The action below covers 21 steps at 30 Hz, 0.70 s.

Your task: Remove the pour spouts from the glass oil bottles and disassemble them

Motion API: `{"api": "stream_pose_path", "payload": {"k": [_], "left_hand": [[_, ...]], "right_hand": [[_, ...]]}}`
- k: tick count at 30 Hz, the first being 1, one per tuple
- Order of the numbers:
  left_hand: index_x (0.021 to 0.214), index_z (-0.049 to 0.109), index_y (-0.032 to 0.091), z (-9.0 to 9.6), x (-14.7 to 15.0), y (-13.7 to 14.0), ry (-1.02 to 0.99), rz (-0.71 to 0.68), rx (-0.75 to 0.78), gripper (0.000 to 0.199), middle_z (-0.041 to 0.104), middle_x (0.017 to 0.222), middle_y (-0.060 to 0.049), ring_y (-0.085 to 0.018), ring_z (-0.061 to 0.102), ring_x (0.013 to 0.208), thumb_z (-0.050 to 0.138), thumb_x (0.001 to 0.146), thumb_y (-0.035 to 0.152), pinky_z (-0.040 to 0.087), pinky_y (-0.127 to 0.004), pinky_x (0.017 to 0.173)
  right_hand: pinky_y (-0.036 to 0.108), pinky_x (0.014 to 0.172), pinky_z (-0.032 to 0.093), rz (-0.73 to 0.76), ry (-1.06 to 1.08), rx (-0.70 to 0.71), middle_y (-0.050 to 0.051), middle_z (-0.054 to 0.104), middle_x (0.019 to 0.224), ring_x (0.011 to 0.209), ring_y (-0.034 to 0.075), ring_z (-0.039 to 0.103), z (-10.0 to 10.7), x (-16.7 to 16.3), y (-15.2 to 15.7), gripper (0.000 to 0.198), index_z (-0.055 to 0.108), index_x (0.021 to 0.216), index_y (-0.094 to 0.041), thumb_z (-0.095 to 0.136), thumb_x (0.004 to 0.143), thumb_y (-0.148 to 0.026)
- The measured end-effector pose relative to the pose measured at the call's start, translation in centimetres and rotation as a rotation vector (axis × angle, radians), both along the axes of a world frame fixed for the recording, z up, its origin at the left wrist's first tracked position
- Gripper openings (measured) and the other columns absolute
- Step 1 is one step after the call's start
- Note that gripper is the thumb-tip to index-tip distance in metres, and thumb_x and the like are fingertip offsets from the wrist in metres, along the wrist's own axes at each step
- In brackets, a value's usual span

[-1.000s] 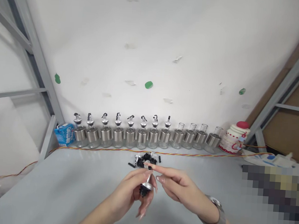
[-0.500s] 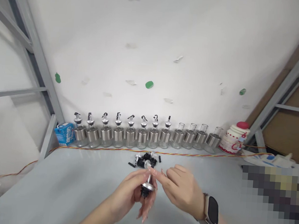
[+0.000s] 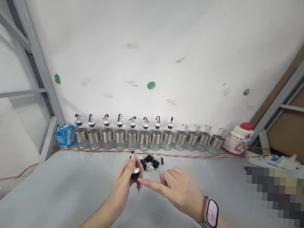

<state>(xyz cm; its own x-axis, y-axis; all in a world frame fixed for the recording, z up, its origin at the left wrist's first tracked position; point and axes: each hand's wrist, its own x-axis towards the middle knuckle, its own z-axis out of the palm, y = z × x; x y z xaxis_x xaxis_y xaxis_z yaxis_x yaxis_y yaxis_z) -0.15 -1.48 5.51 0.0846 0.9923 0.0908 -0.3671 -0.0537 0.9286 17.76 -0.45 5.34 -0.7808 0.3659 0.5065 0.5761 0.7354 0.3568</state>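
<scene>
My left hand (image 3: pixel 124 179) is closed around a pour spout (image 3: pixel 136 171) with a silver collar and a black stopper end, which points down toward me. Fingers hide part of the spout. My right hand (image 3: pixel 179 187) has its index finger stretched out, the tip at the black end of that spout, touching or very near it. Its other fingers are loosely curled and hold nothing. Just beyond my hands lies a small pile of loose spout parts (image 3: pixel 149 158), black and silver, with a pale flanged piece (image 3: pixel 150 166) at its front and a black strip (image 3: pixel 162 161) beside it.
Along the wall stands a row of glass bottles with metal bands (image 3: pixel 120 136); those toward the left carry spouts, several on the right (image 3: pixel 204 138) have bare necks. A twisted wire (image 3: pixel 87 150) runs in front. A blue carton (image 3: pixel 65 135) and a red-topped jar (image 3: pixel 237 139) flank the row.
My left hand has moved left and slightly up with the spout and turned it more upright. The right index finger has shifted from the spout's upper tip to its black lower end.
</scene>
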Motion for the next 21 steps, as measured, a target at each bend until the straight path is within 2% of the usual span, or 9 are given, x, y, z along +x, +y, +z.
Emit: {"api": "stream_pose_path", "payload": {"k": [3,6,9,14,16,17,19,21], "left_hand": [[0.083,0.051,0.019,0.2,-0.1,0.2,-0.01,0.105,0.046,0.021,0.058,0.072,0.001,-0.013,0.054,0.072,0.046,0.081,0.039,0.041,-0.024,0.068],[0.088,0.051,0.02,0.0,-0.1,0.3,-0.026,0.136,0.049,0.019,0.062,0.092,-0.003,-0.018,0.051,0.099,0.046,0.081,0.037,0.034,-0.031,0.088],[0.085,0.05,0.02,-0.1,0.0,0.4,-0.128,0.101,0.016,0.017,0.062,0.102,-0.005,-0.019,0.047,0.108,0.047,0.081,0.036,0.028,-0.034,0.094],[0.075,0.052,0.017,0.1,0.1,0.3,-0.3,-0.073,-0.128,0.02,0.065,0.096,-0.009,-0.022,0.049,0.107,0.05,0.078,0.036,0.028,-0.037,0.096],[0.075,0.054,0.016,0.0,0.1,0.4,-0.3,-0.085,-0.152,0.02,0.064,0.098,-0.009,-0.022,0.047,0.11,0.051,0.077,0.036,0.028,-0.037,0.096],[0.076,0.055,0.016,-0.1,0.2,0.4,-0.279,-0.061,-0.14,0.02,0.063,0.101,-0.008,-0.022,0.045,0.111,0.051,0.077,0.036,0.028,-0.036,0.097],[0.079,0.057,0.018,-0.5,0.3,0.4,-0.202,0.04,-0.101,0.019,0.06,0.107,-0.005,-0.02,0.041,0.115,0.052,0.077,0.036,0.026,-0.032,0.097],[0.084,0.056,0.021,-1.1,0.7,0.3,-0.088,0.144,-0.081,0.018,0.056,0.113,-0.002,-0.018,0.036,0.118,0.052,0.077,0.037,0.026,-0.029,0.097]], "right_hand": [[0.025,0.052,0.027,0.015,0.02,0.011,-0.004,0.042,0.059,0.051,0.011,0.035,0.0,-0.1,-0.1,0.052,0.023,0.129,-0.038,0.037,0.085,-0.014],[0.025,0.053,0.027,0.025,0.037,0.017,-0.003,0.043,0.059,0.051,0.011,0.035,-0.2,-0.4,-0.1,0.052,0.024,0.13,-0.036,0.037,0.085,-0.013],[0.026,0.052,0.026,0.034,0.061,0.027,-0.004,0.043,0.058,0.052,0.011,0.036,-0.7,-0.8,-0.1,0.053,0.024,0.13,-0.036,0.039,0.084,-0.013],[0.025,0.051,0.024,0.117,0.137,-0.023,-0.004,0.042,0.057,0.051,0.011,0.036,-1.5,-1.3,-0.1,0.051,0.032,0.124,-0.043,0.041,0.084,-0.013],[0.025,0.051,0.027,0.118,0.348,-0.185,-0.004,0.042,0.057,0.052,0.011,0.038,-1.8,-1.6,-0.2,0.042,0.036,0.122,-0.036,0.039,0.085,-0.015],[0.024,0.052,0.029,0.098,0.518,-0.319,-0.004,0.042,0.058,0.052,0.011,0.039,-2.0,-2.0,-0.4,0.036,0.039,0.121,-0.03,0.037,0.086,-0.019],[0.023,0.051,0.034,0.006,0.914,-0.713,-0.003,0.042,0.059,0.052,0.01,0.041,-2.6,-3.0,-0.6,0.027,0.043,0.111,-0.02,0.031,0.089,-0.031],[0.02,0.041,0.032,-0.022,1.154,-1.21,-0.004,0.041,0.054,0.043,0.008,0.039,-3.2,-4.3,-0.7,0.041,0.048,0.09,-0.017,0.022,0.087,-0.047]]}}
